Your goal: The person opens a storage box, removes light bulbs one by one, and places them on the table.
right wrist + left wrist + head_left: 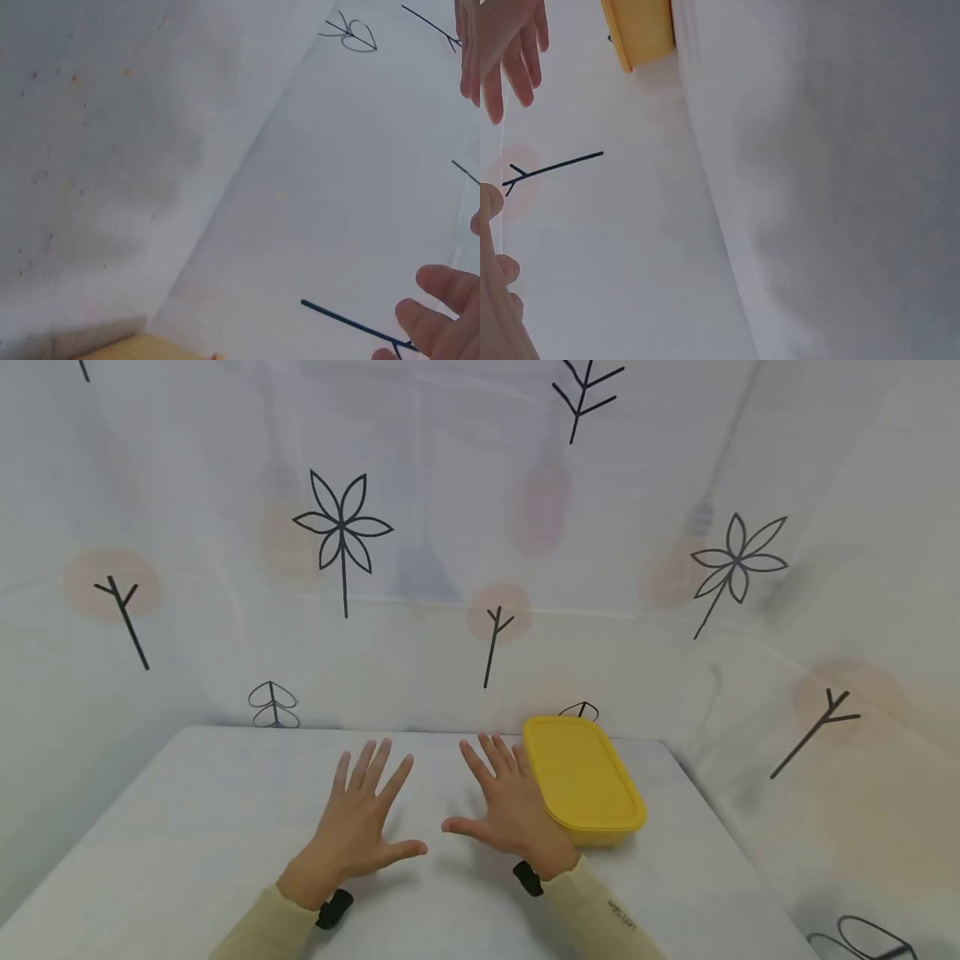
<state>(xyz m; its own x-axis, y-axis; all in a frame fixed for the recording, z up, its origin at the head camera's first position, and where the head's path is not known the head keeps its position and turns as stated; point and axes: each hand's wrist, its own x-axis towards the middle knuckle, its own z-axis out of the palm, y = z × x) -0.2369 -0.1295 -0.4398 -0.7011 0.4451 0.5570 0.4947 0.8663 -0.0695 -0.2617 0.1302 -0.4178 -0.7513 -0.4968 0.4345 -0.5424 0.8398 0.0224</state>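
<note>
Left grip: fingers and thumb of the left hand (pixel 351 831) are straight and well spread, and I see nothing held in it; its fingers aim toward 12 to 1 o'clock, its thumb toward 3.
Right grip: the right hand (pixel 517 810) is just as widely splayed and has hold of nothing; its fingers aim toward 11 o'clock, its thumb toward 9.
Between the hands: I read a stretch of bare white bench (pixel 187 827) there, the two thumbs facing each other and apart.
Shadows: soft patches lie on the bench by both hands, which look raised over it.
Yellow box: from my head view, the lidded yellow box (pixel 581 772) rests on the bench at 2 o'clock from the right hand, its long sides running from 11 to 5 o'clock.
Box and right hand: they overlap in my head view, but my left wrist view shows a gap between the fingers and the box, which sits there at 11 o'clock.
Right wrist view: I catch only a yellow strip of the box, at 7 o'clock.
Sleeves: pale yellow cuffs (pixel 266 927) come in from 7 and 5 o'clock, a black wrist piece (pixel 334 910) at each wrist.
Backdrop: a white sheet (pixel 420 568) stands at 12 o'clock beyond the bench, printed with black plant outlines (pixel 342 527).
</note>
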